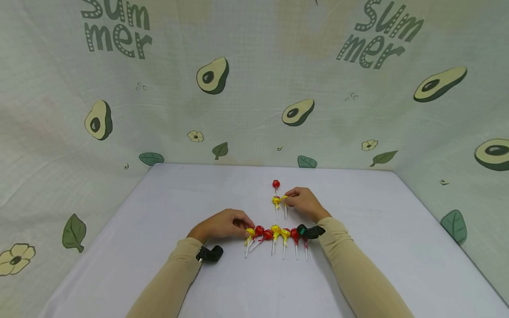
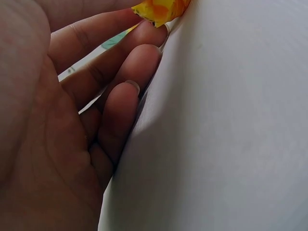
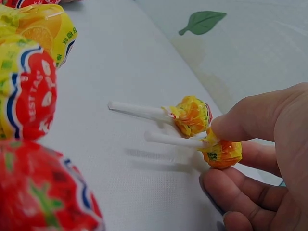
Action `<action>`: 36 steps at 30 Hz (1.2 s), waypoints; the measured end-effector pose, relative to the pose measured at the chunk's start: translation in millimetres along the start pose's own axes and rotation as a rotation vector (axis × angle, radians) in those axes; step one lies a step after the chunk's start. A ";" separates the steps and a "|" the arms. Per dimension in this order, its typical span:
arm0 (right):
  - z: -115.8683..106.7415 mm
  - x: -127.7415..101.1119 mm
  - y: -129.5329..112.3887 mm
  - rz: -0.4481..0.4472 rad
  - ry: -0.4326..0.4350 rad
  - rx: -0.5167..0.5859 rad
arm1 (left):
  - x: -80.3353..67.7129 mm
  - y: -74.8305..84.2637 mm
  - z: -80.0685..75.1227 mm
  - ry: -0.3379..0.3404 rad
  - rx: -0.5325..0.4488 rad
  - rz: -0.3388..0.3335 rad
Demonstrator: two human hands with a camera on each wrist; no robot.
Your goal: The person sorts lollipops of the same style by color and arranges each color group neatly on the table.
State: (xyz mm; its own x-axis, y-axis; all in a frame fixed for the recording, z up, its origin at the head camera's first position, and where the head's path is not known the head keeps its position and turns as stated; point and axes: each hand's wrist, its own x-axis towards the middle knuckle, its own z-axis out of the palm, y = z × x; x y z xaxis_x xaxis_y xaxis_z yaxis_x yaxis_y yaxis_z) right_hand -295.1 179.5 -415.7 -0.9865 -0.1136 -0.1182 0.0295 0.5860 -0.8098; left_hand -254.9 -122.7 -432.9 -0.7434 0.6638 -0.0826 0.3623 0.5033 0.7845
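Several red and yellow lollipops lie in a row on the white table, sticks toward me. My left hand is at the row's left end, and thumb and forefinger pinch the yellow lollipop there; its wrapper shows at the fingertips. Farther back, my right hand pinches a second yellow lollipop by its head. It lies right beside another yellow one. A single red lollipop lies just behind that pair.
Avocado-print cloth walls close in the table on the back, left and right. Black wrist cameras sit on both forearms, and the right one covers the row's right end. Bare tabletop spreads to the left and right of the lollipops.
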 end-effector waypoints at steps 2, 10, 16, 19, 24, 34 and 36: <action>-0.1 0.1 -0.2 -0.001 0.003 -0.002 | 0.3 0.8 0.1 -0.002 -0.001 0.007; 0.2 -0.6 -1.6 -0.001 0.007 -0.013 | -0.3 3.3 0.0 -0.001 0.007 0.011; 0.9 -1.9 -0.3 0.006 0.007 -0.020 | -0.3 2.3 0.2 -0.007 0.015 0.011; 0.8 -2.5 1.1 0.016 0.014 -0.009 | -0.2 2.4 0.1 -0.007 0.018 0.006; 0.4 -3.6 1.9 0.033 0.033 0.017 | -0.6 3.9 0.0 -0.010 0.026 0.003; -4.1 -5.6 12.9 0.012 0.043 0.081 | -1.1 3.8 -1.1 -0.012 0.037 0.011; -5.1 -5.2 15.5 0.016 0.038 0.097 | -1.5 3.4 -0.6 -0.010 0.036 0.011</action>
State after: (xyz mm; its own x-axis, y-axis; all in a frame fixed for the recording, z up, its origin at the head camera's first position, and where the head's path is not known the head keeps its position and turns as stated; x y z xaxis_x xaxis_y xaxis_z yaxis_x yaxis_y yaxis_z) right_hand -290.4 193.3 -424.7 -0.9911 -0.0728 -0.1113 0.0593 0.5070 -0.8599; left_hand -252.9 -122.3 -429.7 -0.7333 0.6752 -0.0802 0.3909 0.5152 0.7627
